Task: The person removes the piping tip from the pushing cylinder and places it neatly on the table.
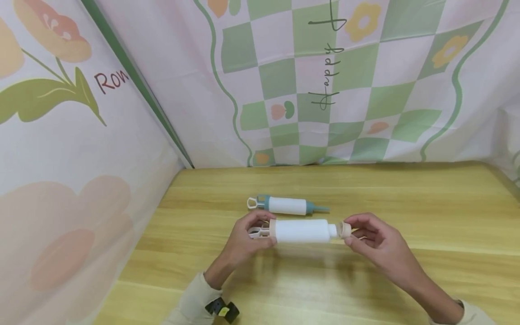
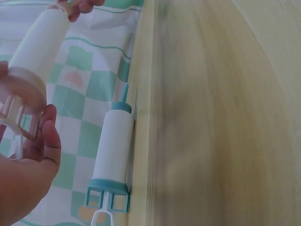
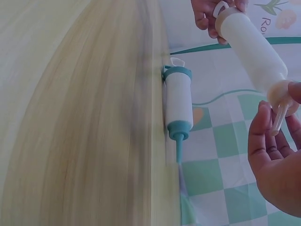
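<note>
Tabletop's far edge (image 1: 406, 165) lies beyond the held syringe (image 1: 302, 230).

With the head view as my dial and the beige-ended white syringe-style dispenser (image 1: 302, 230) at its centre, the left hand (image 1: 243, 239) and forearm (image 1: 217, 271) block me from 9 to 8 o'clock. The right hand (image 1: 383, 247), pinching the beige nozzle cap (image 1: 346, 230), bars 3. Between them, at 6, I have open tabletop (image 1: 308, 289). At 11 a teal-ended syringe-style dispenser (image 1: 287, 206) lies near, leaving me a narrow gap. I can pass over bare wood at 1 to 2; the checked curtain (image 1: 313, 135) walls off 12.
</note>
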A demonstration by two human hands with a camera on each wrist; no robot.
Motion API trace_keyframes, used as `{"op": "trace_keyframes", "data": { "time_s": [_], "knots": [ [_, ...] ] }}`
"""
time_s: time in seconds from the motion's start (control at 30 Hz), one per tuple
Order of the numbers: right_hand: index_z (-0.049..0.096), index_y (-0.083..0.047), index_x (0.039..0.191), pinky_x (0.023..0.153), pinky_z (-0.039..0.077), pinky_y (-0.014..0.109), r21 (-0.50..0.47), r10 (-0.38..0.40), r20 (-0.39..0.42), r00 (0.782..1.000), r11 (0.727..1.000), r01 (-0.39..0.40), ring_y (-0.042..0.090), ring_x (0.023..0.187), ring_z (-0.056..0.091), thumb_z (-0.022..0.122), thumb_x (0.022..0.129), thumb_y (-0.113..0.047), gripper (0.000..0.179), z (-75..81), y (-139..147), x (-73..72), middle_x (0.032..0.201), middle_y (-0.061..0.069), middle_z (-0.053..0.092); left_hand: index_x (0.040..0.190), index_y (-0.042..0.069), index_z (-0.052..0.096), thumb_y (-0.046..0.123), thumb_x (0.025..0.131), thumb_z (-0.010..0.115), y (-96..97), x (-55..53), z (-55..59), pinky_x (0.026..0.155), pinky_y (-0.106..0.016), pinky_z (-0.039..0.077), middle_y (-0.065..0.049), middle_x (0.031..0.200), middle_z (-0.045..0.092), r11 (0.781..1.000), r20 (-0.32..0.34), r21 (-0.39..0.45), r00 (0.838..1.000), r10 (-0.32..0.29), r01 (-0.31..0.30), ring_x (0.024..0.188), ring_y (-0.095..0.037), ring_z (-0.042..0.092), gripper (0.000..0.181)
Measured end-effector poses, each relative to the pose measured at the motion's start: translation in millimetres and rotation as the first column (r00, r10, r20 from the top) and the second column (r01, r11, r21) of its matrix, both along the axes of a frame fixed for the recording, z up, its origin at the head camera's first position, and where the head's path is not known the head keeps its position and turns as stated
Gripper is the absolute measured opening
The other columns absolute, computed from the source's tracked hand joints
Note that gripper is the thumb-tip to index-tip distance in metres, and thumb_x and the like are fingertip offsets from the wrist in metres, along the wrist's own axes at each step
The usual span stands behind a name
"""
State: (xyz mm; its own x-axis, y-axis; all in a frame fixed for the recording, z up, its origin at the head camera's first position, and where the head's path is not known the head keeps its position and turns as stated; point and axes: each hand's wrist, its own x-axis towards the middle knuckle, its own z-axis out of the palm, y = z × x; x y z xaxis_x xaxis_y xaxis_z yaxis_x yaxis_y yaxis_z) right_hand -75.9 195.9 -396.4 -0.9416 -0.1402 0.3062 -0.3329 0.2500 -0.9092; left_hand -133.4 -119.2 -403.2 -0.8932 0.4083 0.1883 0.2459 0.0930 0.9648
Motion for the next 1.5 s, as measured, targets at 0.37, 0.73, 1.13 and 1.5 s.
{"op": "trace_keyframes", "data": {
  "time_s": [0.37, 0.73, 1.13, 1.5],
  "knots": [
    [0.060, 0.003, 0.119, 0.079, 0.056, 0.024, -0.008, -0.001, -0.058, 0.998, 1.000, 0.000, 0.014, 0.097, 0.063, 0.069, 0.088, 0.010, 0.033, -3.5, 4, 2.7, 0.110, 0.010, 0.066, 0.119, 0.009, 0.065, 0.009, 0.077, 0.083, -5.4, -1.3, -0.2, 0.085, -0.044, 0.053, -0.007, 0.117, 0.062, 0.999, -0.016, -0.040, 1.000, -0.010, 0.009, 0.101, -0.026, 0.060, 0.046],
    [0.061, 0.000, 0.116, 0.080, 0.053, 0.020, 0.049, -0.030, -0.096, 0.995, 0.998, 0.035, 0.013, 0.095, 0.064, 0.072, 0.086, 0.010, 0.034, -5.7, 13, 2.9, 0.109, 0.008, 0.066, 0.120, 0.011, 0.065, 0.011, 0.078, 0.083, -14.6, -3.3, -5.1, 0.086, -0.044, 0.053, -0.007, 0.117, 0.062, 0.997, -0.003, -0.083, 1.000, -0.002, 0.002, 0.103, -0.028, 0.059, 0.045],
    [0.062, 0.000, 0.115, 0.076, 0.053, 0.020, 0.109, -0.054, -0.105, 0.993, 0.992, 0.065, 0.013, 0.090, 0.065, 0.073, 0.085, 0.010, 0.033, -7.6, 24, 4.5, 0.107, 0.007, 0.068, 0.118, 0.012, 0.065, 0.009, 0.078, 0.084, -27.9, -8.3, -11.6, 0.090, -0.043, 0.052, -0.004, 0.121, 0.063, 0.992, 0.015, -0.123, 1.000, -0.008, 0.010, 0.106, -0.025, 0.062, 0.044],
    [0.063, -0.003, 0.115, 0.076, 0.052, 0.017, 0.164, -0.083, -0.104, 0.991, 0.982, 0.099, 0.011, 0.088, 0.064, 0.075, 0.085, 0.007, 0.034, -9.3, 34, 4.8, 0.107, 0.003, 0.069, 0.115, 0.009, 0.065, 0.005, 0.076, 0.084, -40.4, -16.6, -23.0, 0.092, -0.045, 0.050, -0.007, 0.120, 0.063, 0.988, 0.056, -0.155, 0.998, 0.008, 0.001, 0.107, -0.028, 0.062, 0.044]
  ]
}}
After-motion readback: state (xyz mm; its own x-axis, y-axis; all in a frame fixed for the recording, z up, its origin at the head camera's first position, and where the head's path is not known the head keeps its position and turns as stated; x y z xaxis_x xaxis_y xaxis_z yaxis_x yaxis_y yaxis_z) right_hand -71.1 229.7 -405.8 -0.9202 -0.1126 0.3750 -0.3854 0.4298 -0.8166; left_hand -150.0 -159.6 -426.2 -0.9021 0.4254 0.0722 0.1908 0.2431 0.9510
